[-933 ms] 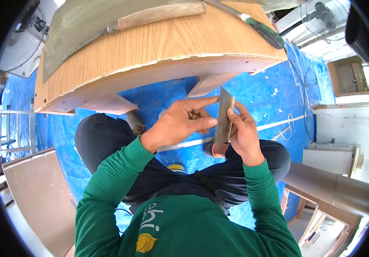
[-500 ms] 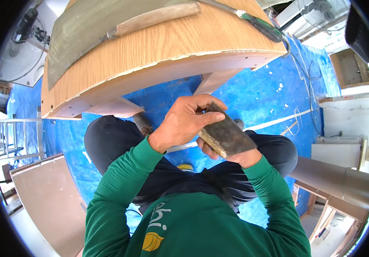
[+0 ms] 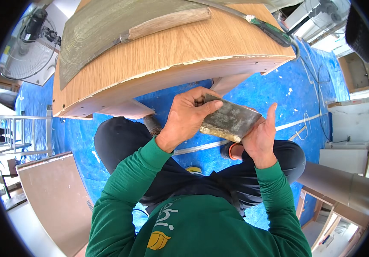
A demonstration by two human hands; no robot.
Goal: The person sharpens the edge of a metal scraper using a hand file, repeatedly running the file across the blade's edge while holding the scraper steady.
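Above my lap, my left hand (image 3: 189, 111) pinches the left end of a flat, dark grey block (image 3: 229, 120), thumb on top and fingers behind. The block is tilted, and its near edge looks rough and yellowish. Against the block's right end lies my right hand (image 3: 259, 139), its palm turned up and its thumb stretched out away from the block. My other right fingers are mostly hidden behind it. Beyond my hands stands a curved wood-grain panel (image 3: 184, 43), its front edge pale and ragged.
On the panel rest a grey sheet (image 3: 94, 36), a wooden-handled tool (image 3: 169, 23) and a green-and-black-handled tool (image 3: 270, 31). Blue sheeting (image 3: 261, 94) covers the floor. A fan (image 3: 28, 58) stands far left, a brown board (image 3: 56, 184) near left, and a thick grey tube (image 3: 343, 186) lies right.
My right hand has moved up and right from beneath the block, and its thumb now stands away. The block's face has turned more toward me, still in my left hand.
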